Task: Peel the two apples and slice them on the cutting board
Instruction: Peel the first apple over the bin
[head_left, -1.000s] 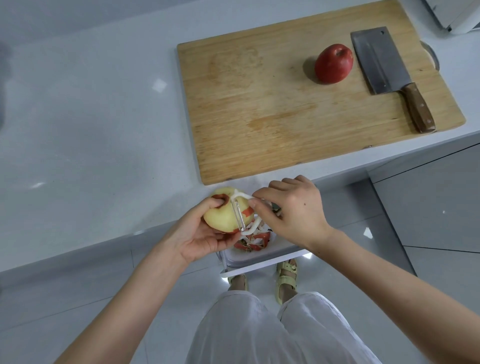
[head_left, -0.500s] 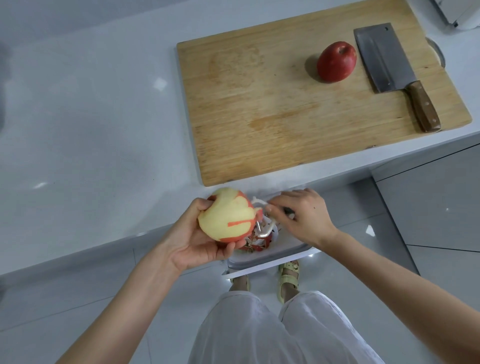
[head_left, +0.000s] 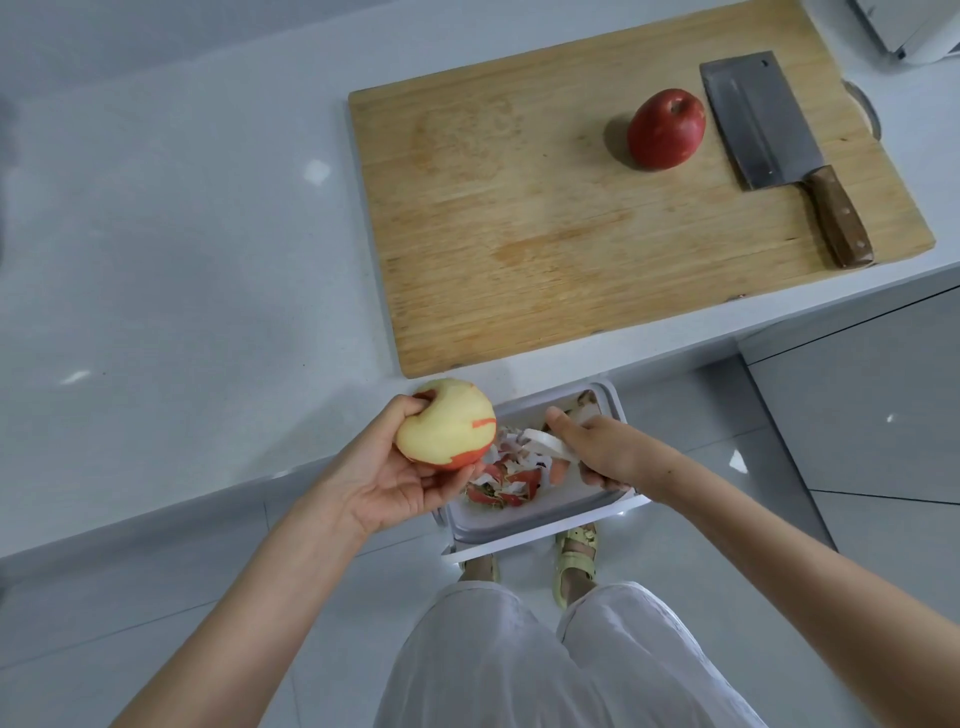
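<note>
My left hand (head_left: 387, 475) holds a mostly peeled apple (head_left: 447, 423), pale yellow with a few red strips of skin left, just off the counter's front edge. To its right, my right hand (head_left: 605, 449) grips a white peeler (head_left: 545, 444) over a white bin (head_left: 524, 522) holding red and white peelings; the peeler is apart from the apple. A whole red apple (head_left: 666, 129) stands on the wooden cutting board (head_left: 519, 218), beside a cleaver (head_left: 779, 150) with a wooden handle.
The board lies on a white counter (head_left: 182, 260), near its front edge. A white appliance corner (head_left: 914, 26) shows at the top right. Grey cabinet fronts (head_left: 857, 405) and a tiled floor lie below, with my legs and sandalled feet under the bin.
The peeler has come off the apple and my right hand has moved right over the bin. My left hand has turned the apple, showing its peeled side.
</note>
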